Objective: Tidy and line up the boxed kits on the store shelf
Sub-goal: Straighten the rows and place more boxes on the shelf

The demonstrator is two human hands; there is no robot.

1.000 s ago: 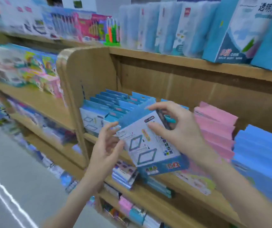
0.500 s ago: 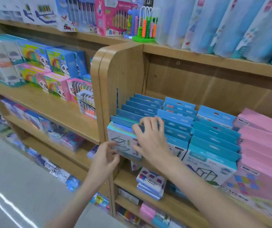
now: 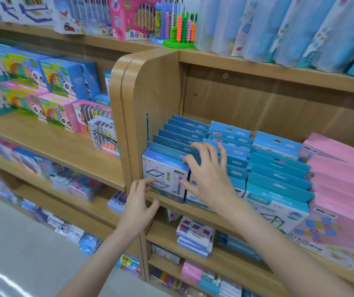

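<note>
Blue-topped boxed kits stand in three rows on the wooden shelf (image 3: 167,200). The front box of the left row (image 3: 163,174) shows a white face with line drawings. My right hand (image 3: 208,176) lies spread over the front boxes of the left and middle rows, fingers straight and touching the box tops. My left hand (image 3: 140,203) is at the shelf's front edge by the wooden side panel, its fingertips touching the lower left corner of the front box. The third row (image 3: 278,174) of blue kits stands to the right, untouched.
Pink boxes (image 3: 338,179) fill the shelf to the right of the blue kits. The rounded wooden side panel (image 3: 148,93) bounds the left row. More toy boxes sit on the left shelving (image 3: 54,82), an abacus toy (image 3: 182,28) on the top shelf, small packs on lower shelves.
A second ago both hands held a blue kit box in the air. It now stands in the rows, and my right hand has spread flat over the front boxes.
</note>
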